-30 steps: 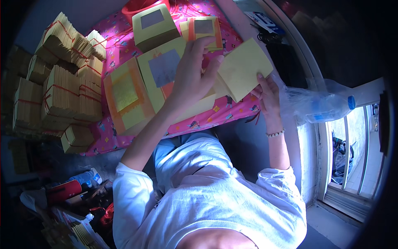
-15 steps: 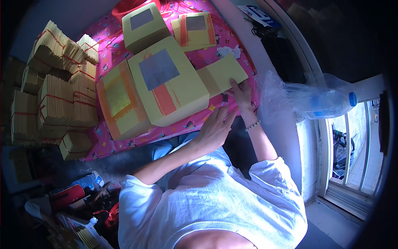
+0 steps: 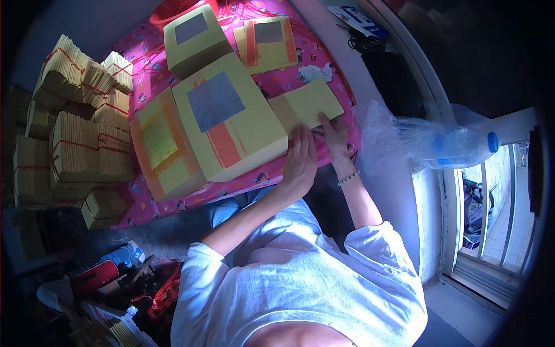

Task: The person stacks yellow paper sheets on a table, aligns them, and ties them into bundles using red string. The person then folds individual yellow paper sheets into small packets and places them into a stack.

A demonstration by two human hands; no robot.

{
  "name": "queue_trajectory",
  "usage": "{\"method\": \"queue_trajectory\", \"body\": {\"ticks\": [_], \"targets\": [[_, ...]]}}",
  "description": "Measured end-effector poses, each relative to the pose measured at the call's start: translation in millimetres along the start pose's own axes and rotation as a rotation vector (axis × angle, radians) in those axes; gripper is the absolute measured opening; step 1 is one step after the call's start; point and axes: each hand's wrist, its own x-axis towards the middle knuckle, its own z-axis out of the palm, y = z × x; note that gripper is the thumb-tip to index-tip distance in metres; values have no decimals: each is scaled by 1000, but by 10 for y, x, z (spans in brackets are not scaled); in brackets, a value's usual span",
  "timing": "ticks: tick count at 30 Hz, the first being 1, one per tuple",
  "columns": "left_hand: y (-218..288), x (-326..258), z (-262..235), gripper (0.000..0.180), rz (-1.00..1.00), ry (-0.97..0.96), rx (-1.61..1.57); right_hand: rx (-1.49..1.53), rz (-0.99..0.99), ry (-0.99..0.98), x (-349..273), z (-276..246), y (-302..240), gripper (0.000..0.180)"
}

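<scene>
A small piece of yellow paper (image 3: 315,99) with a darker tan band on its left lies at the table's right side, against a large stack. My right hand (image 3: 335,136), with a bead bracelet at the wrist, grips its near right corner, thumb on top and fingers beneath. My left hand (image 3: 301,159) has its fingers stretched out and close together, their tips at the paper's near left edge. Left of the hands stands a thick stack of large yellow paper (image 3: 251,124), with a silver square and an orange-red stripe on top. Beside it lies a lower stack (image 3: 163,141) with a gold square framed in orange.
Bundles of yellow paper (image 3: 78,147) tied with red string are piled at the left. Further back are another silver-squared stack (image 3: 199,43), flat sheets (image 3: 267,43) and a red basin (image 3: 167,17). A plastic bottle (image 3: 462,143) in clear wrap lies on the right ledge.
My left hand has moved left and up to the paper's near edge, its fingers drawing together. My right hand keeps its grip at the corner. The view has shifted slightly.
</scene>
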Motion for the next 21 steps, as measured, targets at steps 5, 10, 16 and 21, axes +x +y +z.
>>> {"method": "queue_trajectory", "body": {"ticks": [5,10,16,21], "targets": [[-32,27,39,75,-27,-44,50,-145,-36,14,18,-1,-28,33],[-17,17,46,76,-33,-76,21,-301,-17,-70,76,-107,-130,37],[-10,29,27,79,-69,-79,-63,-972,-682,198,62,-241,-223,37],[-32,22,81,81,-76,-75,-82,-1117,-792,193,102,-237,-141,37]]}}
